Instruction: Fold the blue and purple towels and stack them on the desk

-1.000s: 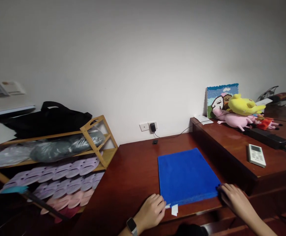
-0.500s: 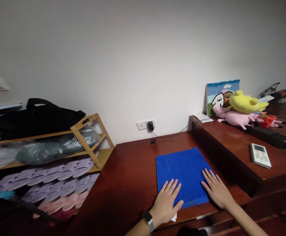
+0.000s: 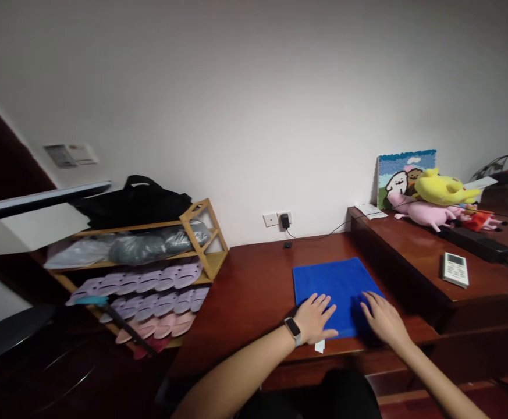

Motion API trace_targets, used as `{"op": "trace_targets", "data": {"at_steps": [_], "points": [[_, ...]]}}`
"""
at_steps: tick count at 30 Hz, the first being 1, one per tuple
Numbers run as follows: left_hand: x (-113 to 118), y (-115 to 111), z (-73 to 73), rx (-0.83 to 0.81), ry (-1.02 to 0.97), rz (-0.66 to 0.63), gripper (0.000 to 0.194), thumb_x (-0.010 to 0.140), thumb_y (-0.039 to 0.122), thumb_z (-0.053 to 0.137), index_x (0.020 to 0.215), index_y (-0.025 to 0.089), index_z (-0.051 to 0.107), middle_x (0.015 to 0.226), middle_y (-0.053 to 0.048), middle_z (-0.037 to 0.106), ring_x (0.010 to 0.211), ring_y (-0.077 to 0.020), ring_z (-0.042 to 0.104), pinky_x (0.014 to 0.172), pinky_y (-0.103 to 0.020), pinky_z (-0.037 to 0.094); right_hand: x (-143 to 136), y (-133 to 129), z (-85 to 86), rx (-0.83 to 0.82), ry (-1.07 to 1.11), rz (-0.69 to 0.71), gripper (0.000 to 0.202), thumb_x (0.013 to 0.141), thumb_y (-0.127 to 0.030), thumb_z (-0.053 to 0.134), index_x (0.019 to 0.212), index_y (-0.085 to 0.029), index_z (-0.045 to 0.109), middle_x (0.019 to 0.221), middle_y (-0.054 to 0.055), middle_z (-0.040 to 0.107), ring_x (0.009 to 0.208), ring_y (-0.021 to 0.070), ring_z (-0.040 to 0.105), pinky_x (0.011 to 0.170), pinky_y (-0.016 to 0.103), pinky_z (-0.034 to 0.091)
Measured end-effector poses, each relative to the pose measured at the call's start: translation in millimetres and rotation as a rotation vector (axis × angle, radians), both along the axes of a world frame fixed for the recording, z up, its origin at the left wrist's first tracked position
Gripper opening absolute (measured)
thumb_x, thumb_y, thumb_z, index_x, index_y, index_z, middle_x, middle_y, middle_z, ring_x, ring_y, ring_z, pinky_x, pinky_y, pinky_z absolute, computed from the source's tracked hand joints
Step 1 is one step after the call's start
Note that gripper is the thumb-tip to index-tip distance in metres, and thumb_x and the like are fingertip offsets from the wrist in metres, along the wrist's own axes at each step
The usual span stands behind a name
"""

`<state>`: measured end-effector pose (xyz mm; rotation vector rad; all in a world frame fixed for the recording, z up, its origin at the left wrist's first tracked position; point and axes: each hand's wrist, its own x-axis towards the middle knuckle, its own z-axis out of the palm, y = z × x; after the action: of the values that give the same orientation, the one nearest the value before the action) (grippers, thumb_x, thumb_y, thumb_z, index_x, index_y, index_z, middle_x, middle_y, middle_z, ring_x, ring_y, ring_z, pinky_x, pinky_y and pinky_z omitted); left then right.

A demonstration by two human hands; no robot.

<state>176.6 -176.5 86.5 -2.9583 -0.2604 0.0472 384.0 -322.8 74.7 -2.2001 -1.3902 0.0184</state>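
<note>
A blue cloth (image 3: 336, 285), folded into a flat rectangle, lies on the reddish-brown wooden desk (image 3: 254, 291). My left hand (image 3: 315, 319), with a watch (image 3: 292, 330) on its wrist, rests on the cloth's near left part, fingers spread. Over the near right part is my right hand (image 3: 383, 317), its fingers apart and slightly bent, holding nothing; whether its fingertips touch the cloth I cannot tell. A small white tag (image 3: 320, 347) sticks out from under the near edge of the cloth, below my left hand.
On the raised desk section at right are a white remote (image 3: 455, 269), a pink plush toy (image 3: 426, 212), a yellow plush toy (image 3: 443, 187) and a black power adapter (image 3: 476, 244). A wooden shoe rack (image 3: 205, 238) holds purple clogs (image 3: 162, 278) at left. A plug (image 3: 284, 221) sits in the wall.
The view has turned left and shows more of the rack. My right hand's fingers have gone from flat to slightly bent. My left hand stays on the cloth.
</note>
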Motion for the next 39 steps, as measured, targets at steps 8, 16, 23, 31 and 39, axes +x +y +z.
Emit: {"op": "trace_targets", "data": {"at_steps": [8,16,23,31,39], "points": [[21.1,-64.2,104.8,0.616,-0.074,-0.11,0.034,0.097,0.024,0.055,0.127,0.016,0.068,0.115,-0.016,0.074,0.11,-0.0326,0.064,0.098,-0.053,0.041,-188.6,-80.1,130.6,0.575,0.218,0.381,0.029,0.093,-0.047,0.064,0.111,-0.024,0.062,0.099,0.006,0.071,0.088,0.0207,0.068,0.078,0.031,0.057],[-7.0,-153.7,183.4,0.766,-0.297,-0.254,0.029,0.098,0.02,0.049,0.116,0.008,0.067,0.097,-0.014,0.074,0.089,-0.0285,0.067,0.089,-0.048,0.043,-223.8,-133.4,148.7,0.888,0.096,0.408,0.019,0.095,-0.029,0.064,0.112,-0.021,0.062,0.091,0.004,0.07,0.078,0.017,0.069,0.07,0.026,0.058],[-11.7,-209.9,211.2,0.726,-0.371,-0.341,0.026,0.099,0.017,0.045,0.107,0.009,0.068,0.09,-0.012,0.071,0.082,-0.024,0.065,0.088,-0.044,0.043,-231.7,-176.4,151.7,1.007,0.015,0.398,0.021,0.092,-0.02,0.067,0.113,-0.019,0.062,0.093,0.005,0.068,0.084,0.0169,0.068,0.074,0.027,0.058],[-6.4,-225.4,226.2,0.74,-0.338,-0.387,0.021,0.098,0.017,0.05,0.106,0.011,0.068,0.086,-0.01,0.068,0.079,-0.0224,0.063,0.081,-0.041,0.041,-223.5,-185.1,162.3,1.072,0.043,0.411,0.02,0.091,-0.019,0.069,0.11,-0.019,0.062,0.088,0.004,0.066,0.08,0.0162,0.066,0.071,0.027,0.057],[14.7,-178.0,185.3,0.435,-0.172,-0.242,0.022,0.097,0.034,0.058,0.105,0.015,0.066,0.09,-0.009,0.068,0.088,-0.0226,0.064,0.08,-0.036,0.043,-194.8,-159.8,128.8,0.876,0.176,0.379,0.004,0.098,-0.024,0.055,0.099,-0.023,0.059,0.088,0.003,0.065,0.082,0.0169,0.065,0.074,0.027,0.055]]}}
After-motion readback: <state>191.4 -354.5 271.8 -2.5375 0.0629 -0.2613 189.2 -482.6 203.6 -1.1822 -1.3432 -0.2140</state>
